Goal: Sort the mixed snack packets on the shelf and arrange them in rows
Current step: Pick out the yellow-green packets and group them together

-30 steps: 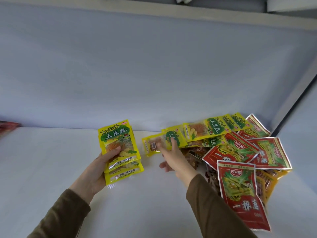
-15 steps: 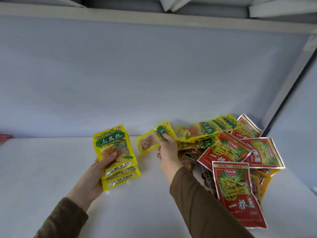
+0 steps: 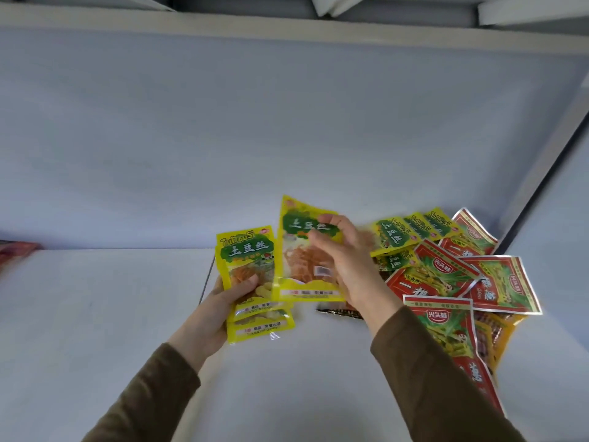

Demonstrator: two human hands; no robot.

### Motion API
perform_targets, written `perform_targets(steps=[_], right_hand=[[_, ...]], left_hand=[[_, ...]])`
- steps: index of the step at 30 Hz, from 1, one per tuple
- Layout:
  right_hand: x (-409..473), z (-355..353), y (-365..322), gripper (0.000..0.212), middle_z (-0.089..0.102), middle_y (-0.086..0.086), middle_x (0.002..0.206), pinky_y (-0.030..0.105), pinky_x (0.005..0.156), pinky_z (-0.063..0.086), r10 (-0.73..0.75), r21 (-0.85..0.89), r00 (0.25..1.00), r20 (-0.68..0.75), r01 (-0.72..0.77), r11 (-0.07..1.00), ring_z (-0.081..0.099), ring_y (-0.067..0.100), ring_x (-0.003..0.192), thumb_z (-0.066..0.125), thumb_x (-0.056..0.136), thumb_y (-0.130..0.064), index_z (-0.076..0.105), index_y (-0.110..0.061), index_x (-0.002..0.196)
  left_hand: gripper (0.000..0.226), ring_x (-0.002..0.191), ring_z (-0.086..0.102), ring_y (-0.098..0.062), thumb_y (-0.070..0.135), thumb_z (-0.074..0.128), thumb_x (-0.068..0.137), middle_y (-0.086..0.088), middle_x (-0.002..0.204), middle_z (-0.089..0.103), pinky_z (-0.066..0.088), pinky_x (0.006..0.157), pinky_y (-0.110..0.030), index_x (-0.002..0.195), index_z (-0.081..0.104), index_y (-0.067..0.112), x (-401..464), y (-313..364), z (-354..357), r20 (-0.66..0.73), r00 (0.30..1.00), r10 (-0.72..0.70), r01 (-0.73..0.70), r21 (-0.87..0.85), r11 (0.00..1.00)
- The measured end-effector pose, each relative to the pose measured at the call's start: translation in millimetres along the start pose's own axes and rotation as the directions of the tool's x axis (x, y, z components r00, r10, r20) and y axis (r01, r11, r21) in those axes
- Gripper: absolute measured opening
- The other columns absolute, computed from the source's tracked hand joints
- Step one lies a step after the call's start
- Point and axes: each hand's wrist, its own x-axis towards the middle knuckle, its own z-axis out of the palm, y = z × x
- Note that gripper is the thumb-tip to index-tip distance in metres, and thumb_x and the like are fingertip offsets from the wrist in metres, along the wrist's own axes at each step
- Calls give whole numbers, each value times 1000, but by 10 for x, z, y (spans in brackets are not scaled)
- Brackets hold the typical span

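The yellow packet (image 3: 306, 266) is pinched upright by the right hand (image 3: 347, 266), just beside the yellow stack (image 3: 251, 282) at its 9 o'clock, gripped by the left hand (image 3: 220, 311). The mixed pile (image 3: 462, 282) lies at 3 o'clock on the shelf (image 3: 95, 314).

yellow packets (image 3: 250, 275) & red packets (image 3: 497, 282): glossy plastic film; shelf (image 3: 95, 314) smooth matt white; sleeves (image 3: 430, 378) brown cloth.
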Motion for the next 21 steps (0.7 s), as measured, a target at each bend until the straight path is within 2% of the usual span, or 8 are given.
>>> perform_targets(steps=[3, 5, 7, 12, 14, 17, 19, 21], right_hand=[[-10, 93, 146, 41, 65, 5, 124, 34, 73, 59, 99, -175, 991, 92, -82, 981, 72, 22, 102, 79, 86, -19, 59, -25, 121], [-15, 106, 242, 42, 57, 4, 132, 39, 88, 59, 58, -326, 995, 83, -28, 945, 67, 23, 112, 77, 89, -17, 55, -24, 124], [-22, 87, 315, 42, 53, 2, 137, 38, 99, 53, 6, -420, 998, 62, 20, 907, 58, 19, 122, 75, 91, -18, 53, -24, 126], [-83, 96, 379, 36, 51, 0, 136, 43, 109, 46, -50, -462, 998, 36, 61, 885, 51, 16, 128, 65, 99, -22, 50, -21, 131], [-96, 83, 381, 33, 48, -3, 139, 35, 112, 39, -69, -456, 997, 31, 76, 887, 46, 12, 131, 58, 103, -22, 48, -21, 134], [-118, 27, 366, 32, 51, -7, 135, 17, 96, 41, -96, -340, 990, -108, 54, 939, 50, 7, 124, 55, 104, -22, 49, -21, 135], [-142, -44, 337, 30, 54, -10, 131, 17, 81, 43, -17, -126, 950, -311, -23, 992, 55, 3, 114, 57, 103, -24, 52, -25, 132], [-141, -165, 311, 29, 54, -11, 131, 23, 82, 40, 95, 95, 884, -458, -58, 994, 55, 9, 117, 59, 102, -22, 53, -27, 129]], left_hand=[[56, 110, 71, -39, 41, 60, 95, -19, 133, 68, 62, 79, -50, 145, 55, 18, 24, -51, 236, 108, 994, -28, 31, -21, 999], [61, 123, 65, -39, 62, 45, 100, -17, 138, 65, 60, 87, -49, 143, 60, 21, 36, -58, 334, 203, 977, -59, 67, -31, 997], [66, 124, 64, -38, 69, 42, 98, -16, 138, 65, 60, 87, -48, 140, 63, 23, 47, -50, 394, 235, 969, -72, 80, -21, 997], [47, 114, 69, -40, 26, 65, 97, -21, 131, 68, 62, 80, -44, 141, 59, 12, 106, -117, 489, 176, 983, -58, 47, 70, 996], [47, 110, 72, -40, 18, 68, 93, -22, 127, 70, 63, 78, -44, 138, 61, 9, 130, -152, 501, 143, 987, -79, 71, 60, 996], [49, 101, 75, -37, 19, 73, 86, -21, 122, 72, 64, 75, -44, 133, 65, 8, 164, -194, 478, 93, 987, -131, 129, 24, 991], [50, 99, 76, -36, 22, 75, 83, -21, 122, 73, 64, 74, -46, 131, 66, 9, 194, -213, 441, 79, 984, -157, 156, 11, 988], [52, 98, 76, -36, 23, 76, 82, -21, 123, 72, 64, 73, -47, 131, 66, 10, 232, -226, 401, 74, 984, -165, 165, 0, 986]])
